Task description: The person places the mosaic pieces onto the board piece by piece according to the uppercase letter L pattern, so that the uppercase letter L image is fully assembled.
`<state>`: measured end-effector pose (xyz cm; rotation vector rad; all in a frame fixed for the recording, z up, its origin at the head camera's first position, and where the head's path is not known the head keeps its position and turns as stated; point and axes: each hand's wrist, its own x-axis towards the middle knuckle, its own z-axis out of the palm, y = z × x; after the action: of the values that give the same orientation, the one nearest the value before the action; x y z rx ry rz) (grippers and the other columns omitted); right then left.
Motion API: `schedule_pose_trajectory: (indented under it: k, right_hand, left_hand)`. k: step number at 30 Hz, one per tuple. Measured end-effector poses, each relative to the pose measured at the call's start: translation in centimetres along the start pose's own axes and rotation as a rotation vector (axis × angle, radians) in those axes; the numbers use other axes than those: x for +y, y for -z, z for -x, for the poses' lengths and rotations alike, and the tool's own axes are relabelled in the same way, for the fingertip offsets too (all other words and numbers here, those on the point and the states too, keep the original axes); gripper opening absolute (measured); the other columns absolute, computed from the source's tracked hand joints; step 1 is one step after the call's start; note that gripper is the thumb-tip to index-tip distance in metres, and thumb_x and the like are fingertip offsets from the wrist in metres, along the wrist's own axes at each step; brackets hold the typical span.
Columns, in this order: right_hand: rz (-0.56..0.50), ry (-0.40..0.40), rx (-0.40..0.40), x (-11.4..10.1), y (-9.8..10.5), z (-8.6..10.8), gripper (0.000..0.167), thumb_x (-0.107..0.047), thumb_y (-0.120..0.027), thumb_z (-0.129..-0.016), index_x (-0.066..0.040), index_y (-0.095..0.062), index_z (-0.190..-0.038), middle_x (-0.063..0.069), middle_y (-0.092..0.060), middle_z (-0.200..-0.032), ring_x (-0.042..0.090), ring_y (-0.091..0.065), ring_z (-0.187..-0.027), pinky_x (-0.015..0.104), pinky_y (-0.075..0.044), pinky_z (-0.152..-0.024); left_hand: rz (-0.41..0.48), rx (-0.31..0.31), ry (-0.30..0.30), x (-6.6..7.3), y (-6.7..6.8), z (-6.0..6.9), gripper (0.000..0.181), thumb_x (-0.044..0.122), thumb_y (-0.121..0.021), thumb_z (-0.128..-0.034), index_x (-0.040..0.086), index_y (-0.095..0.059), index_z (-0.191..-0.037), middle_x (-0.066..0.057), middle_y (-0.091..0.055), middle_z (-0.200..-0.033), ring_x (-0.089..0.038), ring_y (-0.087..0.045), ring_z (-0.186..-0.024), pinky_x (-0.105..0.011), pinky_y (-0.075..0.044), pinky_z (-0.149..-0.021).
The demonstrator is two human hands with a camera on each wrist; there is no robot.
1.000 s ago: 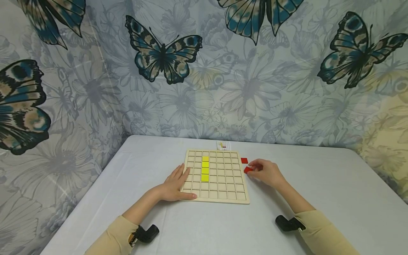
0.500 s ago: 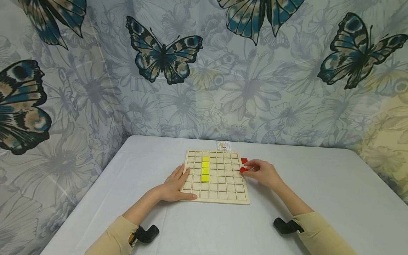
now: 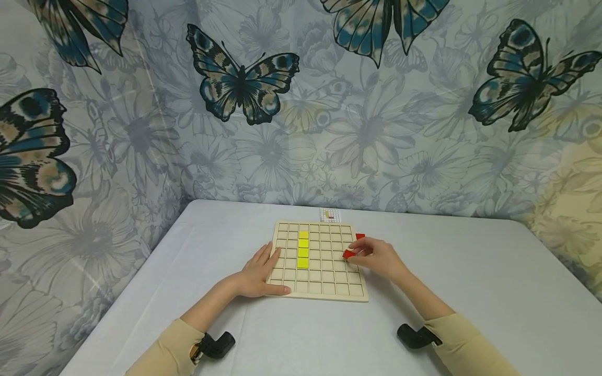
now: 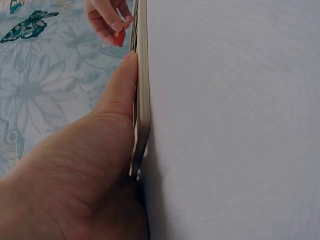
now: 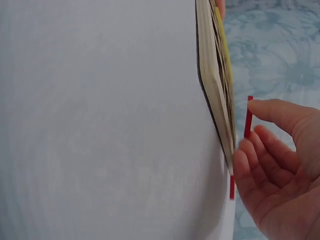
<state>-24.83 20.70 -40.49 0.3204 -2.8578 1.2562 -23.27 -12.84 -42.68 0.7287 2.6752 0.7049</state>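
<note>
A pale wooden grid board [image 3: 324, 287] lies on the table, with a column of several yellow square tiles [image 3: 303, 249] set in its cells. My left hand [image 3: 254, 274] rests on the board's left edge, fingers spread and thumb along the near rim. Over the right side of the board, my right hand [image 3: 380, 258] pinches a red square tile [image 3: 348, 254] between thumb and fingers. The right wrist view shows that held tile [image 5: 248, 117] raised off the board. Another red tile [image 3: 360, 236] lies on the table past the board's right edge, partly hidden by the right hand.
Behind the board lies a small printed grid card [image 3: 330, 214] with coloured squares. A white cloth [image 3: 301, 339] covers the table. Patterned butterfly fabric [image 3: 301, 156] hangs behind it. A black wrist device [image 3: 416, 336] sits at the right cuff, and a similar one [image 3: 218, 344] at the left.
My right hand has carried the pinched red tile leftward from beside the board to above its right-hand cells. The left hand and the board have stayed in place.
</note>
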Motion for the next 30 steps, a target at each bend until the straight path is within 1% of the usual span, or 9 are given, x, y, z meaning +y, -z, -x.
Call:
schedule_pose_trajectory:
  k: [6, 12, 16, 21, 27, 30]
  right_hand:
    - [-0.014, 0.024, -0.034, -0.7, -0.7, 0.0, 0.031, -0.021, -0.081, -0.079, -0.008, -0.071, -0.105, 0.000, -0.066, -0.084, 0.016, -0.059, -0.081, 0.030, -0.045, -0.068]
    - [-0.011, 0.036, -0.048, -1.3, -1.4, -0.1, 0.030, -0.022, -0.082, -0.078, -0.010, -0.071, -0.103, -0.002, -0.064, -0.081, 0.015, -0.058, -0.079, 0.030, -0.045, -0.070]
    - [-0.016, 0.052, -0.058, -1.8, -1.9, -0.1, 0.028, -0.019, -0.082, -0.079, -0.009, -0.071, -0.103, -0.002, -0.064, -0.081, 0.015, -0.058, -0.078, 0.029, -0.046, -0.069]
    - [-0.018, 0.065, -0.070, -2.2, -2.5, -0.1, 0.026, -0.017, -0.082, -0.078, -0.010, -0.071, -0.101, -0.003, -0.064, -0.080, 0.014, -0.059, -0.077, 0.028, -0.047, -0.068]
    - [-0.024, 0.115, -0.098, -2.7, -3.2, -0.4, 0.023, -0.015, -0.082, -0.079, -0.009, -0.071, -0.099, -0.004, -0.064, -0.080, 0.013, -0.058, -0.077, 0.027, -0.048, -0.069]
    - [-0.019, 0.128, -0.105, -2.9, -3.5, -0.5, 0.021, -0.013, -0.081, -0.079, -0.011, -0.072, -0.098, -0.005, -0.063, -0.080, 0.014, -0.058, -0.077, 0.027, -0.048, -0.069]
  left_hand:
    - [-0.003, 0.001, 0.002, 0.0, 0.0, -0.1, 0.107, 0.059, -0.065, -0.0858, 0.001, -0.008, -0.156, -0.022, 0.008, -0.160, -0.037, 0.007, -0.147, -0.060, -0.010, -0.113]
    - [-0.003, 0.004, -0.001, -0.1, -0.1, -0.2, 0.107, 0.058, -0.065, -0.0861, 0.001, -0.008, -0.156, -0.023, 0.007, -0.160, -0.038, 0.007, -0.147, -0.060, -0.010, -0.112]
    - [-0.007, 0.002, -0.002, -0.1, 0.0, -0.1, 0.107, 0.059, -0.064, -0.0858, 0.002, -0.008, -0.156, -0.023, 0.008, -0.160, -0.037, 0.008, -0.147, -0.060, -0.009, -0.112]
    - [-0.006, -0.001, 0.001, -0.1, 0.0, -0.1, 0.107, 0.061, -0.064, -0.0855, 0.003, -0.008, -0.156, -0.022, 0.008, -0.160, -0.037, 0.008, -0.147, -0.060, -0.009, -0.113]
    - [-0.004, -0.002, 0.000, 0.0, 0.1, 0.0, 0.107, 0.060, -0.064, -0.0860, 0.002, -0.008, -0.156, -0.022, 0.008, -0.160, -0.037, 0.008, -0.147, -0.060, -0.009, -0.113]
    - [-0.003, -0.003, 0.001, 0.0, 0.1, -0.1, 0.107, 0.060, -0.064, -0.0860, 0.002, -0.008, -0.156, -0.022, 0.008, -0.160, -0.037, 0.008, -0.147, -0.060, -0.009, -0.113]
